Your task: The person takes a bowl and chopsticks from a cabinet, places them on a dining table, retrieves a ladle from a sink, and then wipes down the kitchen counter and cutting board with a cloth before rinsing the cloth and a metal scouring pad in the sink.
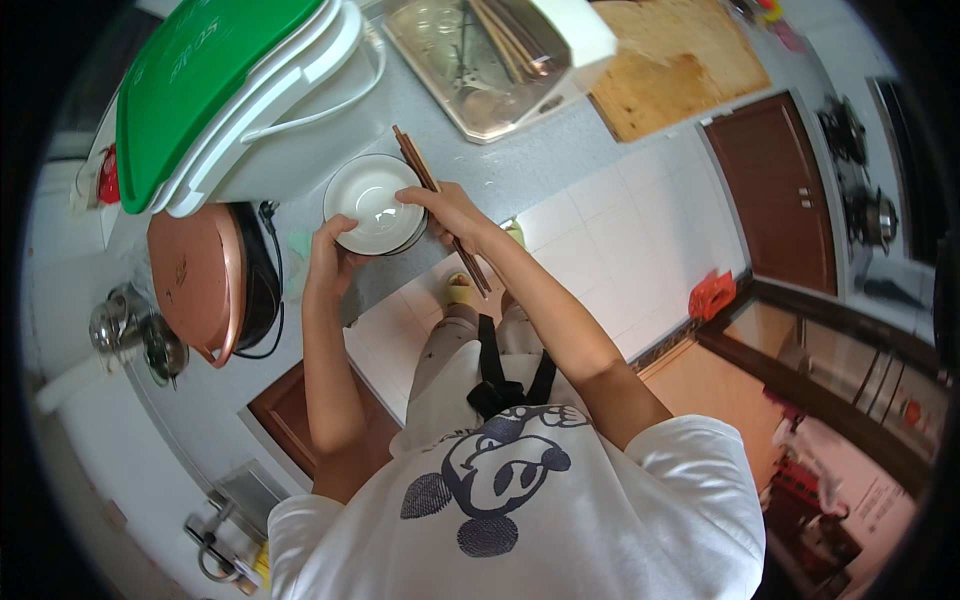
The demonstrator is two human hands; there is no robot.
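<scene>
Both hands hold a small stack of white bowls [367, 196] with thin dark rims above the counter's front edge. My left hand [331, 251] grips the near left side, its thumb over the rim and its fingers beneath. On the right side, my right hand [442, 214] has its thumb on the rim of the top bowl. The same hand clasps a bundle of brown wooden chopsticks [472, 268], which slants past the bowls' right side. Light glints inside the top bowl, which looks empty. The lower bowls are mostly hidden.
A white bin with a green lid [217, 82] stands beyond my left hand, near a pink electric cooker [196, 277] with a black cord. At the back, a clear-lidded box [480, 67] holds chopsticks, beside a wooden cutting board [675, 64]. A red plastic bag [711, 294] lies at right.
</scene>
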